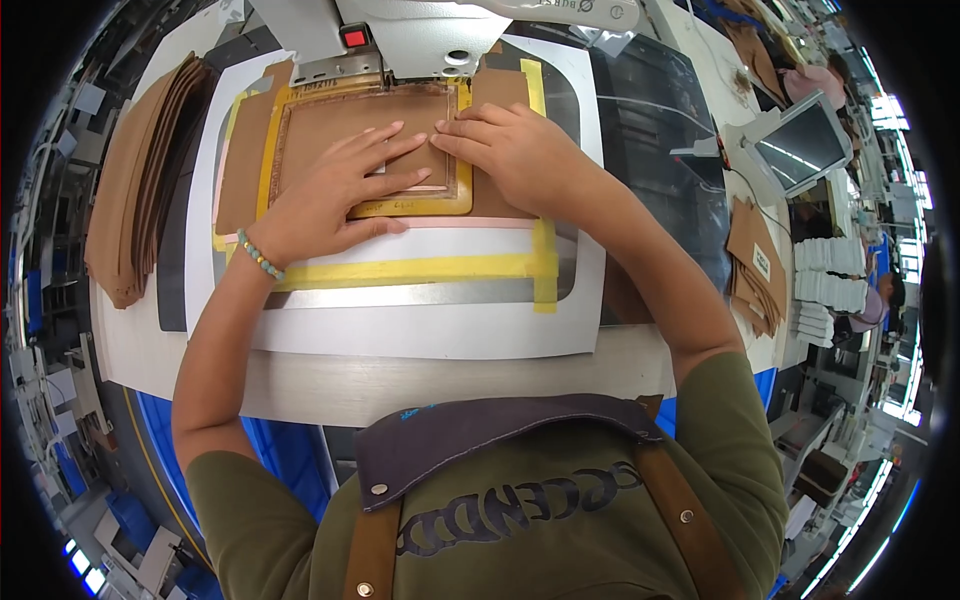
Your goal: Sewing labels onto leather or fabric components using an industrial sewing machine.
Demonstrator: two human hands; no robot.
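Toward the white sheet (430, 335)'s far edge, the brown panel (340, 118) lies long axis left-to-right inside the yellow frame (465, 193), beneath the left hand (335, 188), spread flat and gripping nothing, while the right hand (510, 145) rests half-curled fingertips by its right end, any pinch unclear.

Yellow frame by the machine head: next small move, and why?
I'd probably ease the right hand back toward the person: its fingertips reach over the yellow frame's right side, close below the machine head, while the left hand lies spread over the brown panel and could steady it.
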